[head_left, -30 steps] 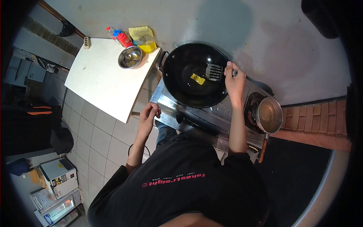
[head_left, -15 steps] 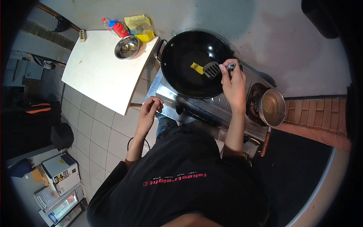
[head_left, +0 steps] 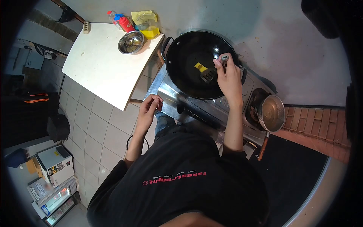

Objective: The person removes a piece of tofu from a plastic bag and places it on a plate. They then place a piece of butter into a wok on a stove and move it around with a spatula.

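Observation:
A large black wok (head_left: pixel 183 81) with two side handles sits on the stove. Inside it lies a small, flat yellow piece (head_left: pixel 200 67) with a darker patch; what it is I cannot make out. My right hand (head_left: pixel 230 77) is closed around the handle of a black slotted spatula (head_left: pixel 207 75). The spatula's head is down in the wok, at the lower right edge of the yellow piece. My left hand (head_left: pixel 150 109) hovers in front of the stove's left corner, fingers curled in toward the thumb, with nothing visible in it.
At the left, a white table (head_left: pixel 98 64) bears a metal bowl (head_left: pixel 131 42), a red bottle (head_left: pixel 126 24) and a yellow pouch (head_left: pixel 147 26). Right of the wok, a saucepan (head_left: pixel 273 112) stands on the other burner, its wooden handle (head_left: pixel 264 145) sticking out toward me.
The spatula's head has dropped lower and tilted in the wok, and my right hand has shifted slightly up and left. My left hand stays nearly still. The view has turned a little.

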Demonstrator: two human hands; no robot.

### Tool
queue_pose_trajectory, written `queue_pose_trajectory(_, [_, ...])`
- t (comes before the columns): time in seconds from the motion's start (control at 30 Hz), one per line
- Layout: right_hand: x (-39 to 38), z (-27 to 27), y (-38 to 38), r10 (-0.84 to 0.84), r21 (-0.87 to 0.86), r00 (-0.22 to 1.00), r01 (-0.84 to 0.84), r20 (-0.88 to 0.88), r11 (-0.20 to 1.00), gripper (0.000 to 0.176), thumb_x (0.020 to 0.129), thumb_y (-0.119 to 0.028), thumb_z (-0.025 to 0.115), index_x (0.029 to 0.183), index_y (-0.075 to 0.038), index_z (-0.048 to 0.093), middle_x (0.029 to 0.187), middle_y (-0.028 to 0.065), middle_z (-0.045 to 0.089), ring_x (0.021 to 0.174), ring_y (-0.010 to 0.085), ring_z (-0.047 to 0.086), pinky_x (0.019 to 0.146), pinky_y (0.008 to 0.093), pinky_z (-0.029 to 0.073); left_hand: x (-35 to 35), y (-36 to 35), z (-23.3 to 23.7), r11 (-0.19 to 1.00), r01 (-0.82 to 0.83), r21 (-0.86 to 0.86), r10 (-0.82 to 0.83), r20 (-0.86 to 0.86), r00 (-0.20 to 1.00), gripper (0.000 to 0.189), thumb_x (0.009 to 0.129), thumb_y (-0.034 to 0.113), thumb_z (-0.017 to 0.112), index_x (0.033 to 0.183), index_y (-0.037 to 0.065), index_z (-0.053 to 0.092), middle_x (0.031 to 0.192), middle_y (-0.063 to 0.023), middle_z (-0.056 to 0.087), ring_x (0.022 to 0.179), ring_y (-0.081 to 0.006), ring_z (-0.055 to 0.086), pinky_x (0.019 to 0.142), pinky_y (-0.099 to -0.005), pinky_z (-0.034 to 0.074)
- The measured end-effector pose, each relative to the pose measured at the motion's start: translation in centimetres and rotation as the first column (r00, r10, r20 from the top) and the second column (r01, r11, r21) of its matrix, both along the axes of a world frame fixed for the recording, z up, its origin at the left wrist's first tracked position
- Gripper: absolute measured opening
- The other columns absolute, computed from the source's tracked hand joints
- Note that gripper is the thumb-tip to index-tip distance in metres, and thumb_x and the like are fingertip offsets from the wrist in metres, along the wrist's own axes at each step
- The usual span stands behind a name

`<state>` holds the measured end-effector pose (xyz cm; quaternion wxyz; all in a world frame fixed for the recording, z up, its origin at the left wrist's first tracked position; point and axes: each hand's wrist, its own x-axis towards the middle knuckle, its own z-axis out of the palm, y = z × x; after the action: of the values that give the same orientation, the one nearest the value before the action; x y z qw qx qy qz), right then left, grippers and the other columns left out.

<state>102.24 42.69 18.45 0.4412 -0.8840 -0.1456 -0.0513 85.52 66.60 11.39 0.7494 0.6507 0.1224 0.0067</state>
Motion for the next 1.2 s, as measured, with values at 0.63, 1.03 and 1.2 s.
queue_pose_trajectory(0.63, [0.1, -0.5, -0.4, -0.010, -0.044, 0.998, 0.007, -0.063, 0.999, 0.025, 0.098, -0.024, 0.055, 0.099, 0.000, 0.048, 0.082, 0.0212, 0.063, 0.081, 0.0432, 0.062, 0.071, 0.0444, 0.048, 0.1, 0.1, 0.2, 0.999, 0.027, 0.029, -0.027, -0.017, 1.000, 0.019, 0.102, 0.019, 0.048, 0.097, 0.004, 0.058, 0.083, -0.0013, 0.053, 0.079, -0.0103, 0.050, 0.075, -0.0252, 0.042])
queue_pose_trajectory(1.03, [-0.4, -0.3, -0.3, -0.037, 0.019, 0.996, 0.039, -0.075, 0.999, 0.026, 0.099, -0.025, 0.054, 0.100, 0.001, 0.048, 0.084, 0.0216, 0.064, 0.084, 0.0430, 0.063, 0.072, 0.0454, 0.048, 0.0, 0.0, 0.3, 1.000, -0.008, 0.029, 0.008, 0.000, 1.000, 0.021, 0.102, 0.020, 0.049, 0.095, 0.003, 0.059, 0.079, -0.0004, 0.055, 0.073, -0.0078, 0.050, 0.068, -0.0224, 0.040])
queue_pose_trajectory(1.2, [-0.3, -0.8, -0.5, -0.048, 0.017, 0.998, 0.049, -0.038, 0.999, 0.026, 0.099, -0.024, 0.054, 0.100, 0.001, 0.047, 0.085, 0.0218, 0.064, 0.085, 0.0433, 0.063, 0.072, 0.0460, 0.048, -0.1, 0.2, 0.6, 0.999, 0.020, 0.045, -0.018, -0.025, 1.000, 0.019, 0.101, 0.020, 0.049, 0.096, 0.004, 0.058, 0.083, -0.0016, 0.054, 0.079, -0.0102, 0.050, 0.074, -0.0249, 0.042])
